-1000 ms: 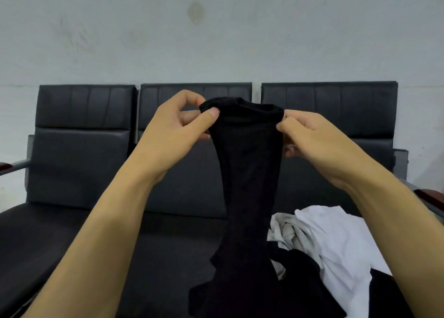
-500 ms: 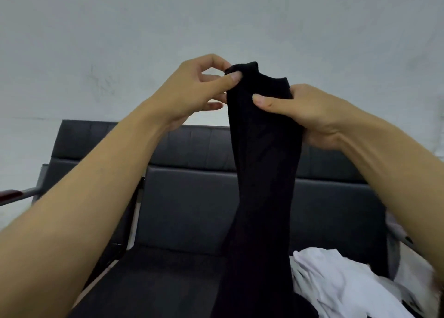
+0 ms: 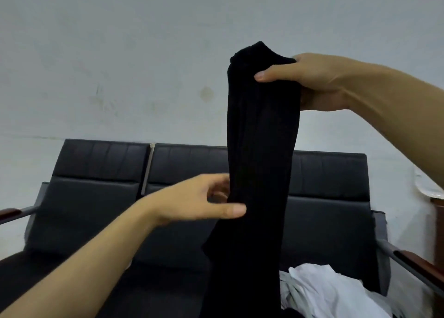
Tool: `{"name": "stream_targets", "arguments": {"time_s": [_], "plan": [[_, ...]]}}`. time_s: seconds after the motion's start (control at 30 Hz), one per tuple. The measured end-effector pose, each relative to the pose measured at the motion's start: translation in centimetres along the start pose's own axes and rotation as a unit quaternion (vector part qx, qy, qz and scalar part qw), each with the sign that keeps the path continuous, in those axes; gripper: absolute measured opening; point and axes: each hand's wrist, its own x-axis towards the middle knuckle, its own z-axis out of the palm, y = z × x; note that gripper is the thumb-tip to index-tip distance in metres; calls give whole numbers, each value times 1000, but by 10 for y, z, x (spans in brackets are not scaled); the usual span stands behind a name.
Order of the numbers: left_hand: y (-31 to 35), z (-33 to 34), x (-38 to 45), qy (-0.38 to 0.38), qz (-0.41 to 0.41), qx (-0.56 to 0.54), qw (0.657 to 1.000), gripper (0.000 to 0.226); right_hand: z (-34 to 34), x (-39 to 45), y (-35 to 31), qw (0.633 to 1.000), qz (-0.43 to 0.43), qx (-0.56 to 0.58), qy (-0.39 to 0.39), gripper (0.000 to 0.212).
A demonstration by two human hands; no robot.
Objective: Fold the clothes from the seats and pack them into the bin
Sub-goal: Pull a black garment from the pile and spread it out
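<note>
A long black garment (image 3: 260,154) hangs straight down in front of me, held up high against the wall. My right hand (image 3: 312,79) grips its top end, thumb across the front of the cloth. My left hand (image 3: 204,201) is lower, at the garment's left edge around mid-height, thumb on the front and fingers behind, pinching the fabric. A heap of white and grey clothes (image 3: 324,293) lies on the right seat. No bin is in view.
A row of three black padded seats (image 3: 96,197) stands against a pale wall. Wooden-topped armrests sit at the far left (image 3: 9,213) and far right (image 3: 418,262). A white object (image 3: 430,185) shows at the right edge.
My left hand let go of the garment's top and dropped to its left edge at mid-height. The right hand now holds the top alone, raised higher.
</note>
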Motion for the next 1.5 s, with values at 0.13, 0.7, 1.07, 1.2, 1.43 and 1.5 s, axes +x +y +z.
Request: {"name": "stream_targets", "arguments": {"time_s": [0.13,0.7,1.07,1.2,1.43,1.5], "plan": [[-20,23,-9,-58,-25,8,998,31,-10,-1,-9,996,14,-89,-22,32],[-73,12,-32,-43,-80,29,995,51,-46,4,-7,963,63,-259,-21,35],[-82,-6,-25,151,-6,-63,986,11,-60,21,24,972,63,-224,35,40],[-75,-40,-13,223,6,-23,975,39,-73,22,36,974,34,-209,82,37],[-52,-57,10,143,-30,159,976,38,-76,17,49,958,-47,-271,86,12],[-45,-59,6,134,-45,130,981,40,-73,18,53,952,-65,-280,102,11]]}}
